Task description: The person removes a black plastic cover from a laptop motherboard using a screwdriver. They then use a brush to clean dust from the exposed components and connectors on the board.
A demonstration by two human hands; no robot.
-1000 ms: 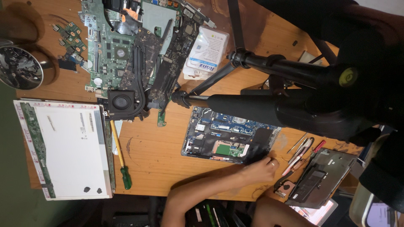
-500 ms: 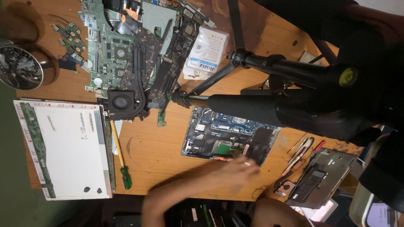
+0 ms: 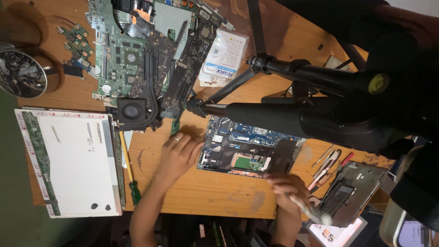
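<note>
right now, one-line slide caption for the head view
Left hand steadies a blue circuit board on a wooden table while the right hand brushes it.

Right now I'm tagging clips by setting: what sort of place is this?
Likely an electronics repair bench: bare circuit boards, a detached screen panel and a screwdriver lie on the wooden table.
</note>
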